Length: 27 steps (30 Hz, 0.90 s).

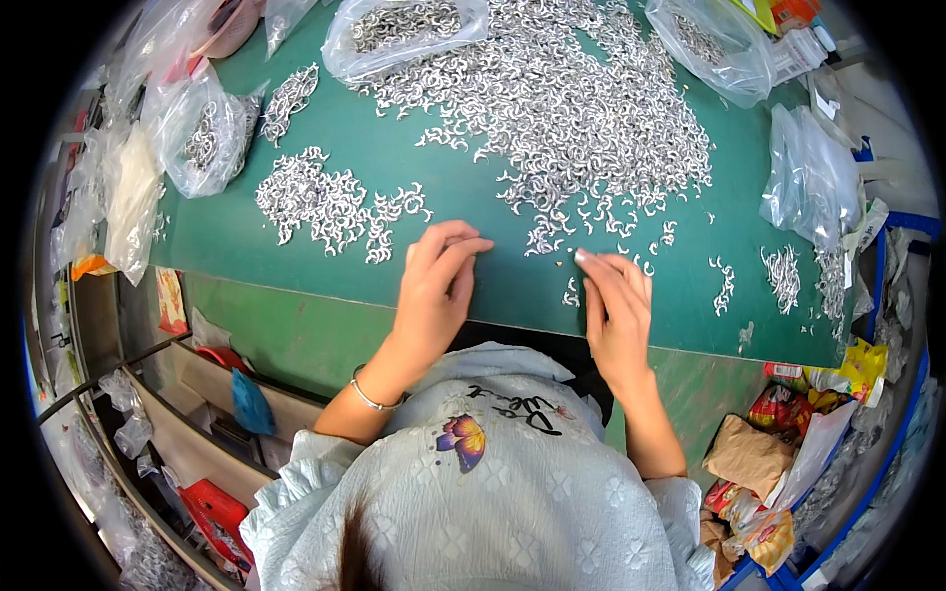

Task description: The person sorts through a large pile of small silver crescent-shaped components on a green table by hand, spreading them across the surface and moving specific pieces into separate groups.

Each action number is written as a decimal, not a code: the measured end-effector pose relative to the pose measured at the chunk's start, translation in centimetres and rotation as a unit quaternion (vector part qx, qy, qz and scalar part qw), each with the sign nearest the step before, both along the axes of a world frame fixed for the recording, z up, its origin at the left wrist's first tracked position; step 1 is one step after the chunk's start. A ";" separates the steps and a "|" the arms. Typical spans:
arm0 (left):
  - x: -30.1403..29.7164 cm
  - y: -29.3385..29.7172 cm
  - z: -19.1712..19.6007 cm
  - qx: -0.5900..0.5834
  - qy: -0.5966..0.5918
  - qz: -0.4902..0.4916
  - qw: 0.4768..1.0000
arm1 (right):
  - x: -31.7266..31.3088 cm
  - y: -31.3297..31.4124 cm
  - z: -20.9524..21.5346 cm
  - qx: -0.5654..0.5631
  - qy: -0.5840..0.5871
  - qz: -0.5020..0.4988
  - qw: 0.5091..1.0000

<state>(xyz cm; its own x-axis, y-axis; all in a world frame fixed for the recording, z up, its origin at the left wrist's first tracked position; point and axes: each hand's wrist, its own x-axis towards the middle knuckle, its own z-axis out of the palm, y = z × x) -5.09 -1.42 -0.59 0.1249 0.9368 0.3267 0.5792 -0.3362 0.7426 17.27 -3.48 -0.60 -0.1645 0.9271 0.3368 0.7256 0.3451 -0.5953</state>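
A big heap of small silvery crescent-shaped metal pieces (pixel 581 118) spreads over the green tabletop (pixel 394 163). My left hand (pixel 434 281) is at the table's near edge, fingers bent and pointing right, thumb apart from them. It lies just right of a smaller pile of the crescents (pixel 320 202), and I see nothing in it. My right hand (pixel 619 310) reaches over the near edge with its fingers stretched toward the heap's lower fringe and its thumb apart. No piece shows in its fingers. Between the hands lies a tiny cluster of crescents (pixel 571 293).
Clear plastic bags of pieces stand at the back (pixel 340 44), left (pixel 202 172) and back right (pixel 734 74). Small groups of crescents (pixel 781 278) lie at the right. Below the table are drawers (pixel 197 414) on the left and packets (pixel 749 458) on the right.
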 end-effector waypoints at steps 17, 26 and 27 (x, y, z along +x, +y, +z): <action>-21.6 4.7 -0.8 0.080 0.060 0.362 0.927 | -0.3 -0.2 0.3 -0.044 -0.079 0.076 0.993; -30.2 5.7 -3.6 0.017 0.022 0.406 0.914 | -0.3 -0.2 0.5 -0.056 -0.051 0.073 0.994; -30.2 6.1 -4.1 0.026 -0.006 0.376 0.926 | 0.4 -0.4 0.7 -0.056 -0.061 0.058 0.995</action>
<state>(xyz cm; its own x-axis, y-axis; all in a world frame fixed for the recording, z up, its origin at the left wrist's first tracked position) -35.31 4.73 -4.73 -0.5598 0.7407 0.3715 0.6564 0.1227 0.7443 17.65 -3.93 0.12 -0.3052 0.9302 0.2039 0.7545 0.3668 -0.5442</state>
